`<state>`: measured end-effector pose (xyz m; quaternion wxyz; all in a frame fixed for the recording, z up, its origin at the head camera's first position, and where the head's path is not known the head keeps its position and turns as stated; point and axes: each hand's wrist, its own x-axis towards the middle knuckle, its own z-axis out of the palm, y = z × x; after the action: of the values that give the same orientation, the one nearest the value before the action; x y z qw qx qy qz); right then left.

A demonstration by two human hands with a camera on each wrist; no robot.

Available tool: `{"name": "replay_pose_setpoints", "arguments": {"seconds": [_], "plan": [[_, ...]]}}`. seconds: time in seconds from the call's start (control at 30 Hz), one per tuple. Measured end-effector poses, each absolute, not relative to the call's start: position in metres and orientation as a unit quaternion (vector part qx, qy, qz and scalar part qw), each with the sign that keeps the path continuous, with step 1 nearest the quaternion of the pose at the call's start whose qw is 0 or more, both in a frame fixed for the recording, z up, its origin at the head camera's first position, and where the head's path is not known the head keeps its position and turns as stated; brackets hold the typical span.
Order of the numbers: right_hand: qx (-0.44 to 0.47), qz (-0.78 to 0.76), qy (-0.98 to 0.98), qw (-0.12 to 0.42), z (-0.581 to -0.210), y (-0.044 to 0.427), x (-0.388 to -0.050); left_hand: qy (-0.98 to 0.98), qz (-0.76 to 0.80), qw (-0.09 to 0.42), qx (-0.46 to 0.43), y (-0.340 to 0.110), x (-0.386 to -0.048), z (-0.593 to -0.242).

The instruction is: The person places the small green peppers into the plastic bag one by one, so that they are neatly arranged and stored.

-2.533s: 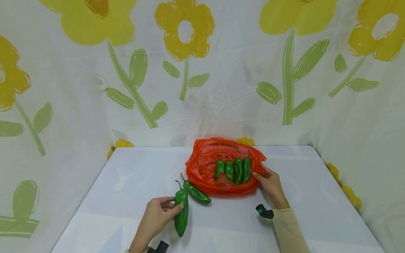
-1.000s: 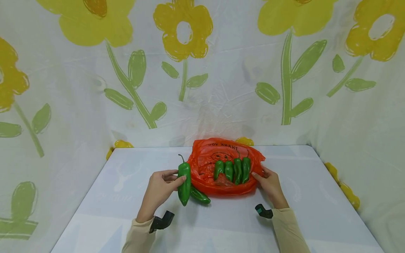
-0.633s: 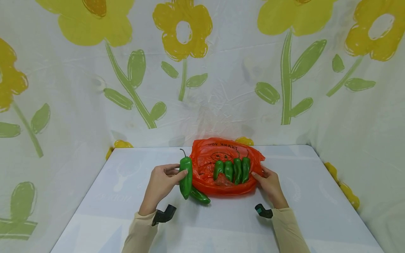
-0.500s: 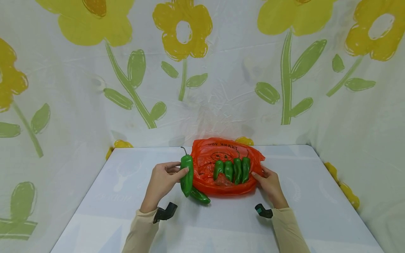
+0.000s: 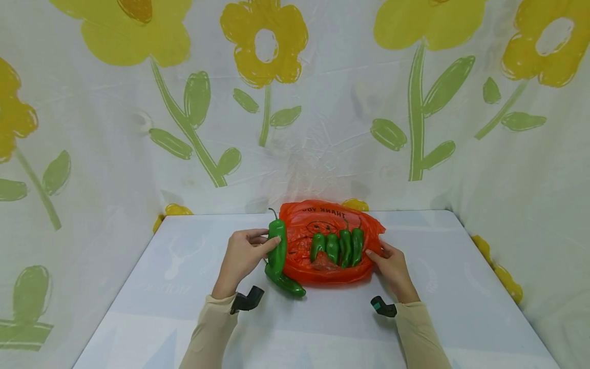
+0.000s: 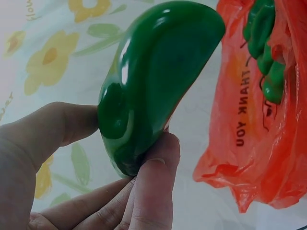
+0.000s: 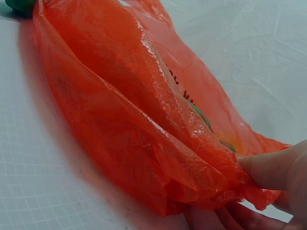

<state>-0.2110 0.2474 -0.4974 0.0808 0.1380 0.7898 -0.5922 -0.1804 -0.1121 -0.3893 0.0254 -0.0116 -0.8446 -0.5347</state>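
My left hand pinches a long green pepper between thumb and fingers, holding it upright at the left edge of a red plastic bag. In the left wrist view the same pepper fills the middle, gripped near its lower end. A second green pepper lies on the table just below it, partly covered. Several green peppers lie side by side inside the bag's open mouth. At the bag's right edge my right hand holds the plastic; in the right wrist view thumb and fingers pinch a bunched fold.
A white table with faint pale prints carries everything. Behind and at both sides hangs a white curtain with yellow flowers. A black wrist camera sticks out from the left wrist, another one from the right.
My left hand has lifted the pepper from the front of the table and carried it forward and right, up to the bag's left edge. The right hand and bag stay nearly still.
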Motion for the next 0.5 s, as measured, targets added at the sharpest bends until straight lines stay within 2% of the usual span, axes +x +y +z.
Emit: {"name": "replay_pose_setpoints", "arguments": {"seconds": [0.5], "plan": [[0.136, -0.594, 0.789, 0.081, -0.498, 0.247, -0.211, -0.853, -0.519, 0.034, -0.032, -0.103, -0.197, -0.389]]}}
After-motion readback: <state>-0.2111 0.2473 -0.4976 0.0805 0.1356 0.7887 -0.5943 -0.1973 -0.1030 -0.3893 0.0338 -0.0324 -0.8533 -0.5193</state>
